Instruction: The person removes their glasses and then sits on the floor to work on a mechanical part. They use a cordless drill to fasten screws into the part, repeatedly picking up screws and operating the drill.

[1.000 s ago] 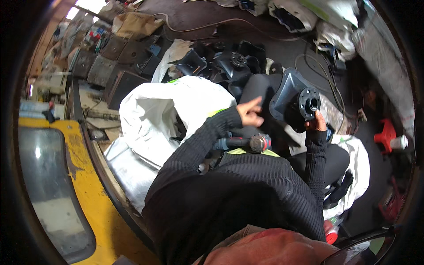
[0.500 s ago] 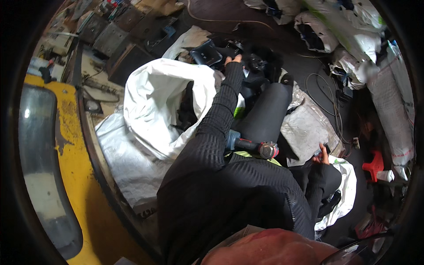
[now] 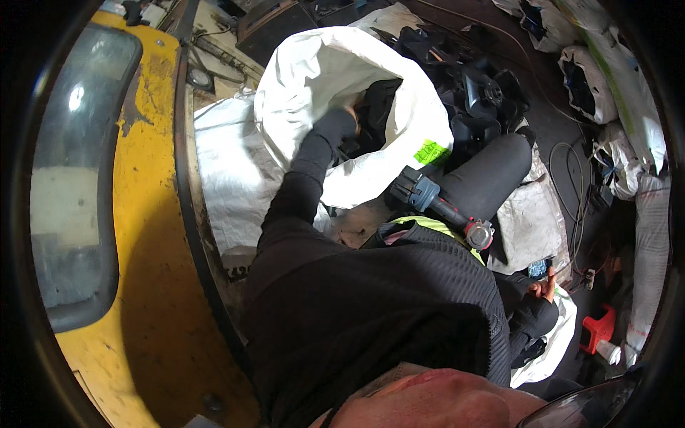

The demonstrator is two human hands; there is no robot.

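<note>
My left hand [image 3: 349,120] reaches down inside a large white woven sack [image 3: 422,93] with its mouth rolled open. Dark pieces [image 3: 379,107] lie in the sack beside that hand. The fingers are mostly hidden. My right hand [image 3: 544,287] is low at the right, its fingers closed at the edge of a small dark-edged thing with a blue patterned face [image 3: 539,268]. A cordless power tool [image 3: 449,210] with a blue battery and a red collar rests across my lap, between the hands.
Black moulded parts [image 3: 485,93] are heaped beyond the sack. A yellow machine panel [image 3: 146,214] stands at the left. A grey cloth [image 3: 528,221] lies right of my leg. Cables [image 3: 574,185], white sacks [image 3: 589,82] and a red plastic object [image 3: 598,328] are further right.
My left hand has moved from the heap of black parts into the white sack. The view has turned left. My right hand stays low by the blue-faced thing.
</note>
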